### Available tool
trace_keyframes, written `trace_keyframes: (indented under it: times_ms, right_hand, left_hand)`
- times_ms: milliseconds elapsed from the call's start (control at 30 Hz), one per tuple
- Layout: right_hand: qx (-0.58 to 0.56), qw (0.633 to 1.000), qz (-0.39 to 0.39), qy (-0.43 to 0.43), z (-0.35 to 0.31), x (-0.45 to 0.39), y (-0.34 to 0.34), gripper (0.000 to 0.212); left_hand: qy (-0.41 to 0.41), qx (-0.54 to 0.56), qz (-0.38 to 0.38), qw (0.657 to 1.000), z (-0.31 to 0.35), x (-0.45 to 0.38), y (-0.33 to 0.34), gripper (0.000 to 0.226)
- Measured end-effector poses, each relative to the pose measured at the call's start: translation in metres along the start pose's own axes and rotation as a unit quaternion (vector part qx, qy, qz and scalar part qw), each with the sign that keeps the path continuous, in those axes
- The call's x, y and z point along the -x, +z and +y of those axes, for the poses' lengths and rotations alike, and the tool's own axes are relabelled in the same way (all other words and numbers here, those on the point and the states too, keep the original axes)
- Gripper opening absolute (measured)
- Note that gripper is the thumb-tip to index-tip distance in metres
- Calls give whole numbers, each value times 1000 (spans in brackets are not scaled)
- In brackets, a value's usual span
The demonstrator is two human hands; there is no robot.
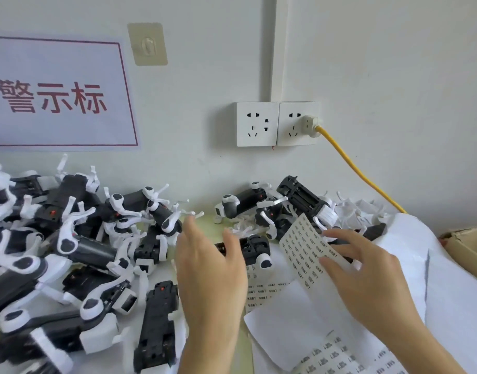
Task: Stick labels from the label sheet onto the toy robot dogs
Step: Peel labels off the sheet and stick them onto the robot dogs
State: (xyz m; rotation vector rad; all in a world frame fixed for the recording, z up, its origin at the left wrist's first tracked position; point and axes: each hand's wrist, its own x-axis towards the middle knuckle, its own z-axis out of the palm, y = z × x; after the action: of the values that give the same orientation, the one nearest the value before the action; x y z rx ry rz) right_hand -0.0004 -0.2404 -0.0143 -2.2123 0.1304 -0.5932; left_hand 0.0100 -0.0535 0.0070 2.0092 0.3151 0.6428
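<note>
The left hand is spread open, fingers apart, gripping nothing. Just past its fingertips lies a black-and-white toy robot dog on its back. The right hand rests with loose, parted fingers on the label sheet. Left of both hands sprawls the pile of toy robot dogs.

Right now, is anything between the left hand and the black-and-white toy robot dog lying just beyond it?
Nothing visible. The left hand hovers open directly over the near end of the black-and-white toy robot dog, with no object between them. The right hand rests on the white printed label sheet beside it.
</note>
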Motion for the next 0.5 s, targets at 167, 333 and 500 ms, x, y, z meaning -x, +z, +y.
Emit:
trace_keyframes:
  times_ms: [167, 333, 500]
  right_hand:
    - [-117, 992, 42, 9, 1, -3, -1, 25]
    - [-216, 976, 18, 12, 0, -2, 3, 17]
    - [-349, 931, -88, 53, 2, -3, 2, 36]
  left_hand:
    - [235, 33, 9, 971, 30, 21, 21, 28]
    - [272, 79, -204, 937, 25, 37, 43, 21]
    - [258, 93, -202, 940, 18, 33, 48, 19]
